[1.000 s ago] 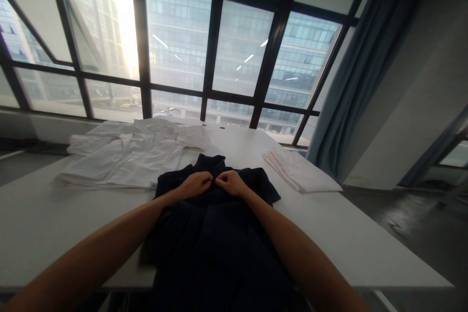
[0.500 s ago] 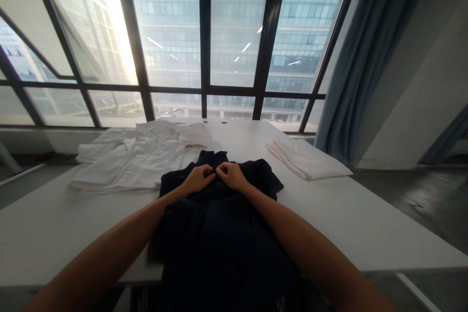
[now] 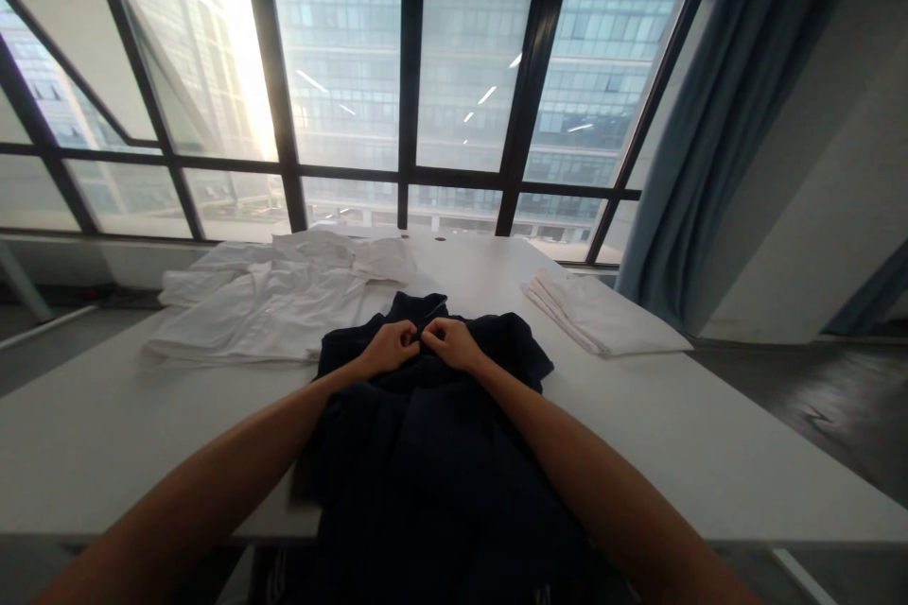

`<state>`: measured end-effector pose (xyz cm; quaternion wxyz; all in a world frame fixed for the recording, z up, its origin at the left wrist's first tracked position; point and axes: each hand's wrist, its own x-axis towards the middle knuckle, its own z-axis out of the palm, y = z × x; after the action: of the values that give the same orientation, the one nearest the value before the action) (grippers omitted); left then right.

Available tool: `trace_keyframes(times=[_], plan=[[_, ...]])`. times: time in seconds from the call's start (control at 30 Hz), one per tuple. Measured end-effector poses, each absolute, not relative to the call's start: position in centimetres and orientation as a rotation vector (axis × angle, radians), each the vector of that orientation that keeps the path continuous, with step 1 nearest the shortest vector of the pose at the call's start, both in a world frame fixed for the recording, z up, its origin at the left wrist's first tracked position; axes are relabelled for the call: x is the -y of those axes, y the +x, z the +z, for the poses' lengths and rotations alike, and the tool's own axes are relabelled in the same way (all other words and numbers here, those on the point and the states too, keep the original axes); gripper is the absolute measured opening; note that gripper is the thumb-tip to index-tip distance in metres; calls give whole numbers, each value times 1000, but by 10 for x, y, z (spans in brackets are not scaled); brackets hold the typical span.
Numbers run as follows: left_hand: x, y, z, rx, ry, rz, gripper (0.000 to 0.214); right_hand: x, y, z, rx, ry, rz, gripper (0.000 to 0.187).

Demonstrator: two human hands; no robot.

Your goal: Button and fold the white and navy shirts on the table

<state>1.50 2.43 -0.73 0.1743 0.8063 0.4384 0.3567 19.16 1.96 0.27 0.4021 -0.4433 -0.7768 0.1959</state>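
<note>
A dark navy shirt (image 3: 426,454) lies spread on the white table (image 3: 709,463), its collar pointing away from me and its lower part hanging over the near edge. My left hand (image 3: 389,347) and my right hand (image 3: 452,343) meet just below the collar. Both are closed in a pinch on the shirt's front near the neck opening, knuckles almost touching. What exactly sits between the fingertips is too small to see.
A spread pile of white garments (image 3: 270,302) lies at the back left of the table. A folded white cloth (image 3: 602,317) sits at the back right. Large windows stand behind, a blue-grey curtain (image 3: 716,113) hangs at right.
Both hands stay pinched together on the shirt just below the collar, with only small finger shifts. The view has shifted slightly between the frames.
</note>
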Motion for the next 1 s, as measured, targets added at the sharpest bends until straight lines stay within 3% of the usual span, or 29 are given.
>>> trace_keyframes(times=[0.37,0.53,0.63,0.7,0.77,0.83,0.87,1.0], plan=[[-15,17,0,-1152,2316,1118,4,-30,185,-1,1860,-1154,789,14],[-25,0,14,-1293,2423,1072,15,-32,218,18,1855,-1438,466,16],[-34,-26,24,-1552,2405,849,27,-30,256,35,1986,-1611,231,21],[-35,-43,26,-1706,2398,621,37,-29,280,42,2079,-1757,126,32],[-33,-55,23,-1822,2352,500,47,-29,297,44,2111,-1933,88,58],[-31,-62,19,-1870,2292,530,48,-30,306,42,2116,-2104,133,82],[-30,-64,18,-1869,2268,571,44,-30,307,41,2126,-2167,190,84],[-40,-79,29,-1855,2246,726,34,-23,310,55,2267,-2123,578,44]])
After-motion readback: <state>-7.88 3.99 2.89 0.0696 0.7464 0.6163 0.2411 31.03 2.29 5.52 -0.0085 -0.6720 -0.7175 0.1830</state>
